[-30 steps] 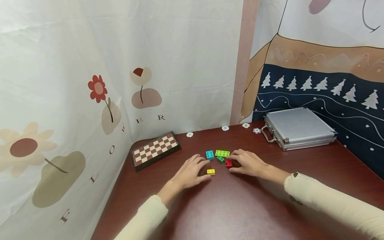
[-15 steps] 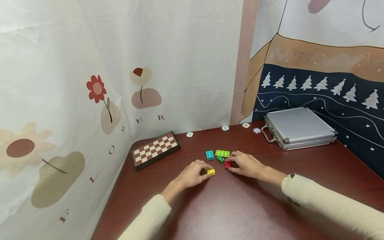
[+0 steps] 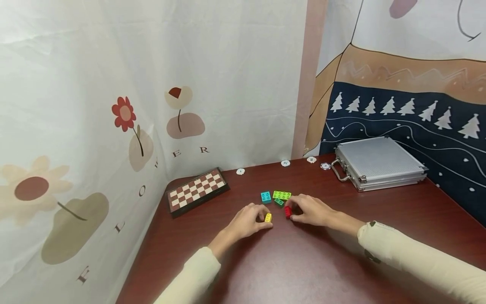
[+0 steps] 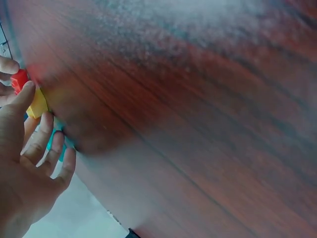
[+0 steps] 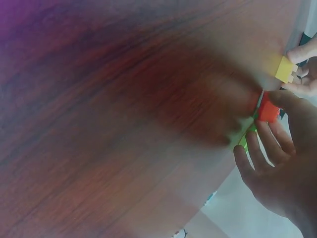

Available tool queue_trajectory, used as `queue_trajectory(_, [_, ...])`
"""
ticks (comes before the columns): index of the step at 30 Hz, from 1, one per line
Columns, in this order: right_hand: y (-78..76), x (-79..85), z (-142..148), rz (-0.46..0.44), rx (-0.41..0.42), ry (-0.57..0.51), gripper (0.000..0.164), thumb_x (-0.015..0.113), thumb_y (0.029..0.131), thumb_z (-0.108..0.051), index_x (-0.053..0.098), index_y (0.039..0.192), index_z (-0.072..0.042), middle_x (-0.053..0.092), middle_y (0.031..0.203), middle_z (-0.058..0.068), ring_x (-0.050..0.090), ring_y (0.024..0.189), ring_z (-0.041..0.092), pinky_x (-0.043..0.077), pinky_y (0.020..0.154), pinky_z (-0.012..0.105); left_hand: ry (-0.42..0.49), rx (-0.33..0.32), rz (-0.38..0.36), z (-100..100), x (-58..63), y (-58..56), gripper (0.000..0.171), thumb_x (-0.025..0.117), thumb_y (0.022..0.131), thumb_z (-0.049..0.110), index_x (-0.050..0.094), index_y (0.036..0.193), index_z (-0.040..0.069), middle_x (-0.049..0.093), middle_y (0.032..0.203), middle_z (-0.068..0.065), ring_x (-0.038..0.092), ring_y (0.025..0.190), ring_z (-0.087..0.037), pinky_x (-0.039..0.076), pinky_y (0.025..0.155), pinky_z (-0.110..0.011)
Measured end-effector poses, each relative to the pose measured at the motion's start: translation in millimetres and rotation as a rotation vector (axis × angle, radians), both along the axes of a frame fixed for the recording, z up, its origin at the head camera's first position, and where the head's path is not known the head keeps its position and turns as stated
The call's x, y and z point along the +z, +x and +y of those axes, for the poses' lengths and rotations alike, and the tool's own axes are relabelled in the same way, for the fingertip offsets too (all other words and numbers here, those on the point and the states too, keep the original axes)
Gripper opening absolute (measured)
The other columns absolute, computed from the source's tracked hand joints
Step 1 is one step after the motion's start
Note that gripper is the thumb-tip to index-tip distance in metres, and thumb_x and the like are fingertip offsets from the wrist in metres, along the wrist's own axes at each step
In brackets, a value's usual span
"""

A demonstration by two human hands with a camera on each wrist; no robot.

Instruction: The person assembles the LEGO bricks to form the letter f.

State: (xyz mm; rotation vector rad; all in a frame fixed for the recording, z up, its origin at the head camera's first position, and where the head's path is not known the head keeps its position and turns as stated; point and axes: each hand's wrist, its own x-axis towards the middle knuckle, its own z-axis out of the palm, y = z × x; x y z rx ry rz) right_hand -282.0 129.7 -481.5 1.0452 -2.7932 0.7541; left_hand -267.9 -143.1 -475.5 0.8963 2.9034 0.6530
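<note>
On the worktop (image 3: 288, 266), well short of its far edge, the left hand (image 3: 246, 220) has its grip pinching a yellow brick (image 3: 268, 218); the right hand (image 3: 312, 210) similarly pinches a red brick (image 3: 287, 212). Beyond lie a dark-green brick (image 3: 279, 202), blue brick (image 3: 266, 197) and lime brick (image 3: 282, 195); checkered board (image 3: 197, 190), far left corner.

By my fingers (image 4: 37, 144) I count five bricks (image 3: 282, 195). Beyond them: four chips (image 3: 285, 163), one checkerboard (image 3: 197, 192), one case (image 3: 381, 160).
</note>
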Motion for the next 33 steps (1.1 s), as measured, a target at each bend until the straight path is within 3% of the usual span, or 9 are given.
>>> queue_trajectory(6, [0.6, -2.6, 1.0, -0.030, -0.005, -0.024, 0.029, 0.083, 0.088, -0.020, 0.070, 0.112, -0.014, 0.069, 0.106, -0.003, 0.060, 0.101, 0.017, 0.054, 0.088, 0.042, 0.009, 0.017, -0.018, -1.6, 0.5, 1.6, 0.042, 0.084, 0.087, 0.046, 0.072, 0.117, 0.020, 0.064, 0.096, 0.005, 0.057, 0.093, -0.011, 0.050, 0.080, -0.029])
queue_trajectory(13, [0.1, -2.7, 1.6, -0.048, 0.006, -0.029, 0.032, 0.082, 0.089, -0.024, 0.073, 0.118, -0.014, 0.070, 0.112, -0.003, 0.060, 0.101, 0.015, 0.055, 0.089, 0.041, 0.071, -0.043, -0.061, -7.2, 1.2, -1.2, 0.042, 0.085, 0.089, 0.027, 0.072, 0.127, 0.015, 0.068, 0.115, 0.002, 0.060, 0.098, -0.016, 0.051, 0.086, -0.030])
queue_trajectory(17, [-0.5, -1.9, -0.6, -0.035, 0.031, -0.031, 0.029, 0.081, 0.091, -0.022, 0.075, 0.117, -0.012, 0.071, 0.108, -0.003, 0.061, 0.095, 0.013, 0.056, 0.086, 0.039, 0.142, -0.036, -0.082, -8.0, -2.1, -2.8, 0.034, 0.085, 0.089, 0.022, 0.076, 0.121, 0.013, 0.070, 0.107, 0.003, 0.060, 0.093, -0.013, 0.050, 0.081, -0.027])
queue_trajectory(23, [-0.3, 3.4, -12.9, -0.032, 0.085, -0.055, 0.030, 0.082, 0.091, -0.023, 0.075, 0.117, -0.011, 0.071, 0.103, -0.006, 0.061, 0.089, 0.008, 0.055, 0.082, 0.033, 0.219, 0.032, -0.097, -7.5, -8.7, -3.3, 0.031, 0.089, 0.084, 0.023, 0.079, 0.111, 0.014, 0.068, 0.091, 0.008, 0.060, 0.085, -0.009, 0.050, 0.076, -0.024])
queue_trajectory(33, [-0.6, 17.0, -42.8, -0.021, 0.133, -0.115, 0.030, 0.084, 0.090, -0.025, 0.076, 0.116, -0.013, 0.074, 0.108, -0.006, 0.067, 0.096, 0.011, 0.057, 0.086, 0.033, 0.271, 0.092, -0.123, -7.9, -10.2, -7.1, 0.031, 0.093, 0.079, 0.024, 0.080, 0.105, 0.014, 0.072, 0.085, 0.004, 0.063, 0.081, -0.009, 0.051, 0.071, -0.022])
